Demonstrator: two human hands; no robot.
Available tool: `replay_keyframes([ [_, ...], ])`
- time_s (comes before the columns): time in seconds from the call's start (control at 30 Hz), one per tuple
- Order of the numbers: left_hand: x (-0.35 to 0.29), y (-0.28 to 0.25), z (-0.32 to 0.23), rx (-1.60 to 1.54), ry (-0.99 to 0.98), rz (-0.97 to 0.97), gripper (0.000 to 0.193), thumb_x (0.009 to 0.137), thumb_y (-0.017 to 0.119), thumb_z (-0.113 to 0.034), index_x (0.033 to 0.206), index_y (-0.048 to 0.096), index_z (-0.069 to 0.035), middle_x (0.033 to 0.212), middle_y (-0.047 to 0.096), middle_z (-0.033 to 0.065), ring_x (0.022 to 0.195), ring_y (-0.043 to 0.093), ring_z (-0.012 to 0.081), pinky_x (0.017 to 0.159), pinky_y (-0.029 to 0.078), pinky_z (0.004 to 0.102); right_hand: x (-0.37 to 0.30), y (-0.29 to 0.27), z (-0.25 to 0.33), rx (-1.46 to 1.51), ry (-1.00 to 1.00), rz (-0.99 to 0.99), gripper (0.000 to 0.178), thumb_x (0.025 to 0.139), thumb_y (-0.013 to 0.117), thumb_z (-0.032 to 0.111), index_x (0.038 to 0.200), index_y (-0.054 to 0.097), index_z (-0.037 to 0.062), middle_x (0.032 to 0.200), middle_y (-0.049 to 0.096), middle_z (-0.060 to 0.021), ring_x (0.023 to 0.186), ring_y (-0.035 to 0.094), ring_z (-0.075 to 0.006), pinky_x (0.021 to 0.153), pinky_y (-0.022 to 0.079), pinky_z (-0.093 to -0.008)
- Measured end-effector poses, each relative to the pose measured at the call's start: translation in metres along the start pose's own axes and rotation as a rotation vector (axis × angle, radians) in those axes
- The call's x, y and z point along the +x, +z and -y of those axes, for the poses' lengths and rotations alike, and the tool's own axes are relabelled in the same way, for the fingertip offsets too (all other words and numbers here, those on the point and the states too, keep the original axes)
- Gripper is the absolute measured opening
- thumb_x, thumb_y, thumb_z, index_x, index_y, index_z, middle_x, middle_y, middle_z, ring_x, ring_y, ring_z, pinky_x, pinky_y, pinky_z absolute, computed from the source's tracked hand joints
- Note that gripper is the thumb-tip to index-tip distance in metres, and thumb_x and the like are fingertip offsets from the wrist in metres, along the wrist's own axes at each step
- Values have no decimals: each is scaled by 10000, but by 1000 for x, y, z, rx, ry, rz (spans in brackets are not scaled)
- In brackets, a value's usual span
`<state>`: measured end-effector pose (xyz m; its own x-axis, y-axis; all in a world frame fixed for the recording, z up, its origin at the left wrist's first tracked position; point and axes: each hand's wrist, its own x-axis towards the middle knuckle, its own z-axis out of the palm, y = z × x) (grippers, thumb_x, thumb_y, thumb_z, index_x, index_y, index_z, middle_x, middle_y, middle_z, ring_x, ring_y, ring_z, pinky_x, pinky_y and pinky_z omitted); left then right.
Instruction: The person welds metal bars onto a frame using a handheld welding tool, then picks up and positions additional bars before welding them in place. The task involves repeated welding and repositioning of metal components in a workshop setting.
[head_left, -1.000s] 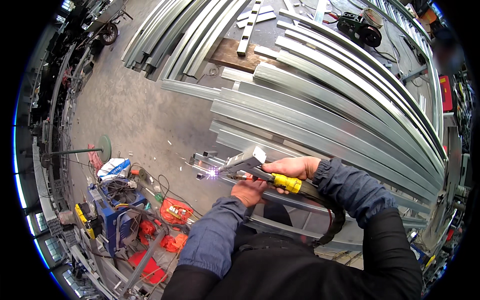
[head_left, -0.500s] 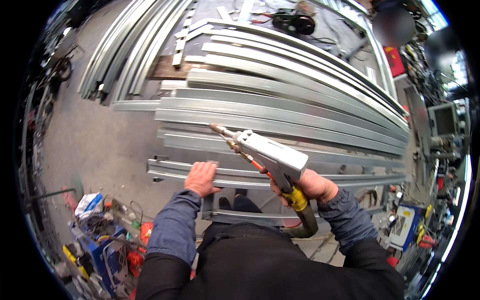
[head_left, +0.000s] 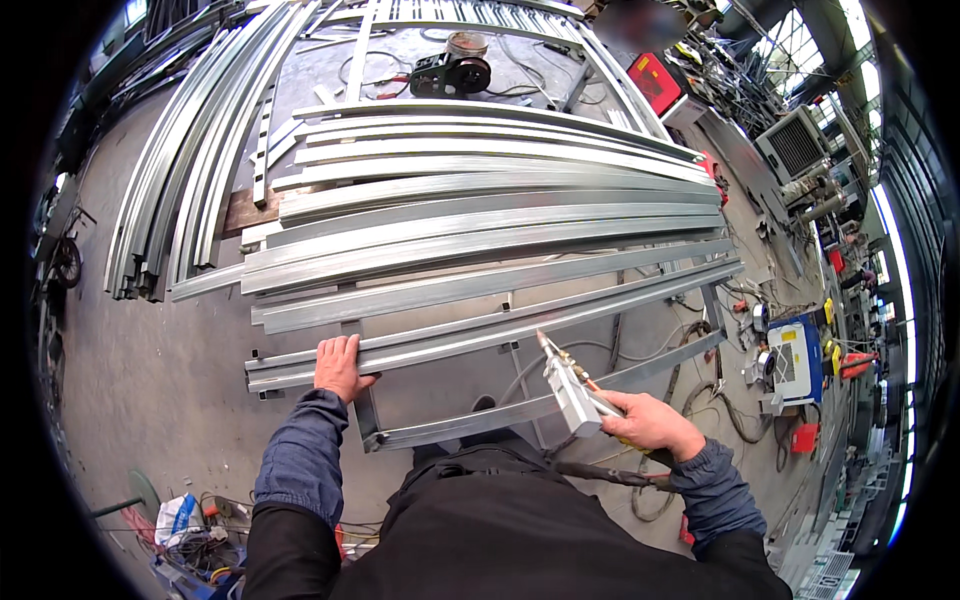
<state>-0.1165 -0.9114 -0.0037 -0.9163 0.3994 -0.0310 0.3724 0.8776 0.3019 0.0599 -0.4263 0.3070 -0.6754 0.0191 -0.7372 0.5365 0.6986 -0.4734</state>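
Observation:
Near its left end, my left hand (head_left: 340, 368) is closed over a long silver steel rail (head_left: 450, 340), fingers on top and thumb on the near side. My right hand (head_left: 655, 425) grips a welding gun (head_left: 572, 400) with a silver body and a copper-coloured nozzle. The nozzle tip points away from me, at the rail's near edge; I cannot tell whether it touches. The rail lies across a metal frame (head_left: 520, 408), whose near bar runs just in front of my body. My palm hides part of the gun's handle.
Beyond the rail lie several parallel steel channels (head_left: 480, 225). More long profiles (head_left: 185, 170) are stacked at far left. A wire feeder (head_left: 450, 75) stands at the back. Cables (head_left: 735, 425) trail across the floor on the right, near a blue and white machine (head_left: 797, 360).
The gun has come down and nearer to me, and its nozzle has moved from above the channels to the near rail's edge. My left hand stays on the rail. The view has turned.

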Motion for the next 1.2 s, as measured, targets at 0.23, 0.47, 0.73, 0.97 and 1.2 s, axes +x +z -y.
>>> replay_keyframes([
  [0.23,24,0,-102,-1,353,37,713,899,838,-444,1546,606,-255,1605,476,181,1501,430,396,1303,272,599,13,-12,-21,-175,-158,77,586,1026,693,417,1537,604,146,1080,786,-179,960,740,-323,886,561,-404],
  [0.47,60,56,-191,-12,84,-73,540,1002,749,-427,1506,635,-268,1591,513,214,1488,440,419,1308,200,651,65,-38,-41,-152,-144,125,520,1043,695,502,1420,657,146,1053,771,-208,948,730,-382,847,549,-455],
  [0.73,93,78,-192,-271,-265,-119,500,843,875,-380,1255,740,-131,1249,714,87,1254,554,323,1202,320,477,118,-67,-70,-339,-342,238,590,1043,684,498,1506,589,144,1092,727,-264,1031,706,-455,881,536,-520],
  [0.97,114,82,-198,-155,-356,55,490,873,818,-531,1228,809,-193,1256,725,54,1281,556,307,1206,291,463,153,-74,-71,-351,-373,323,625,1044,679,503,1560,567,168,1126,717,-273,1061,699,-458,902,536,-518],
  [1.2,108,85,-196,-147,-291,-27,468,868,829,-518,1208,810,-197,1161,717,43,1210,570,310,1170,321,463,162,-77,-67,-283,-368,367,624,1057,658,509,1557,565,147,1196,749,-253,1111,705,-456,936,542,-505],
])
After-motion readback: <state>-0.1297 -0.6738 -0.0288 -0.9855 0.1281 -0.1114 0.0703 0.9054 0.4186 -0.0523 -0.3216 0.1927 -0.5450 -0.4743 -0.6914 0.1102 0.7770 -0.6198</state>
